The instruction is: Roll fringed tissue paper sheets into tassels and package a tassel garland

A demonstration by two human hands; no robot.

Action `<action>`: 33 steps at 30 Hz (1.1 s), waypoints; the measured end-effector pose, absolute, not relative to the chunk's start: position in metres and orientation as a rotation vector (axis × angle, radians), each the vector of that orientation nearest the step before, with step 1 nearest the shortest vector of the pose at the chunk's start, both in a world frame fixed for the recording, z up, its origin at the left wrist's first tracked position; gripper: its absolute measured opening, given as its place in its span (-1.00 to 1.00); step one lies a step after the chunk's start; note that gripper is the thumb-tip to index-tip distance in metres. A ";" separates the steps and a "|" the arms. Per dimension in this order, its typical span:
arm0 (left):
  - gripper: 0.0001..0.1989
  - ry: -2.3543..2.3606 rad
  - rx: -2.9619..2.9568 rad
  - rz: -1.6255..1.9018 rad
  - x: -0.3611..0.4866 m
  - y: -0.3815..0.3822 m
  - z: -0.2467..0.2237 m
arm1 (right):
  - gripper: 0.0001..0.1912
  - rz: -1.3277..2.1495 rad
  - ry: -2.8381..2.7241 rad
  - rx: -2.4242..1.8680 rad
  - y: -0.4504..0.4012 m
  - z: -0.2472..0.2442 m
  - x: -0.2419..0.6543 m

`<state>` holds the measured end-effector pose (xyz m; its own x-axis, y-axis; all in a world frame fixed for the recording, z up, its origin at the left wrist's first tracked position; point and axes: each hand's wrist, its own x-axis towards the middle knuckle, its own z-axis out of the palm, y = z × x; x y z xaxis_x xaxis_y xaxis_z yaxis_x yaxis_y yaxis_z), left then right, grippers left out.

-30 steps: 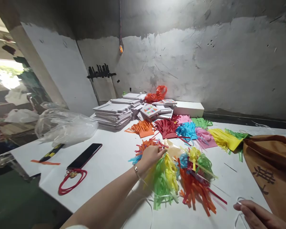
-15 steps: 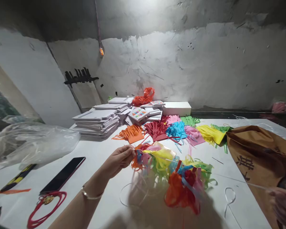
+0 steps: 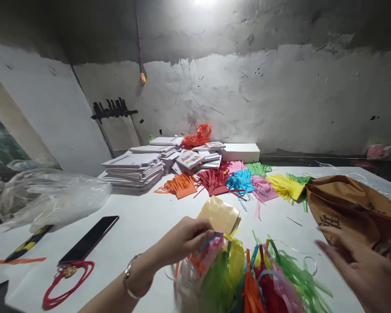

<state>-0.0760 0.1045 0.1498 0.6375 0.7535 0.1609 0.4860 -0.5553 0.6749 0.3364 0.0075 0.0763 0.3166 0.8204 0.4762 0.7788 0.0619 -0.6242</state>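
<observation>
On the white worktop, a dark phone lies at left; rightward, the left hand has its grip closed on the colourful tassel garland, low in the middle, beside tan paper; the blurred right hand, grip open, is near brown cloth

A patchy bare wall, white stacks and fringed tassels suggest a workshop.

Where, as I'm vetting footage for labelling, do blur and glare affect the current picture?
Head view: the right hand and green strips near the left hand look smeared, likely by motion; head view, top centre: bright glare; head view, left: the phone looks fairly crisp.
</observation>
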 end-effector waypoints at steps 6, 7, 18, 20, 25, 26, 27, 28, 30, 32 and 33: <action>-0.64 0.754 2.152 0.588 -0.035 0.090 0.149 | -0.78 0.234 -2.111 -1.313 0.019 0.101 0.217; -0.62 0.741 2.100 0.618 -0.033 0.089 0.148 | -0.81 0.200 -2.131 -1.291 0.022 0.098 0.209; -0.60 0.556 1.867 0.646 -0.045 0.082 0.140 | -0.71 0.398 -1.965 -1.195 0.031 0.061 0.186; -0.60 0.509 1.849 0.607 -0.044 0.082 0.139 | -0.72 0.495 -1.970 -1.199 0.031 0.066 0.181; -0.58 0.556 1.716 0.656 -0.048 0.087 0.133 | -0.69 0.793 -1.942 -1.165 0.027 0.080 0.176; -0.59 0.593 1.720 0.678 -0.051 0.088 0.132 | -0.67 0.816 -1.933 -1.166 0.026 0.081 0.178; -0.59 0.645 1.737 0.705 -0.053 0.089 0.131 | -0.65 0.832 -1.916 -1.172 0.025 0.082 0.182; -0.60 0.699 1.763 0.726 -0.056 0.089 0.130 | -0.63 0.850 -1.887 -1.181 0.024 0.083 0.186; -0.59 0.786 1.820 0.744 -0.060 0.088 0.130 | -0.61 0.900 -1.808 -1.199 0.023 0.085 0.194; -0.59 0.797 1.875 0.721 -0.061 0.085 0.129 | -0.58 0.914 -1.751 -1.208 0.021 0.087 0.196; -0.59 0.784 1.897 0.707 -0.060 0.083 0.129 | -0.58 0.897 -1.756 -1.203 0.021 0.087 0.195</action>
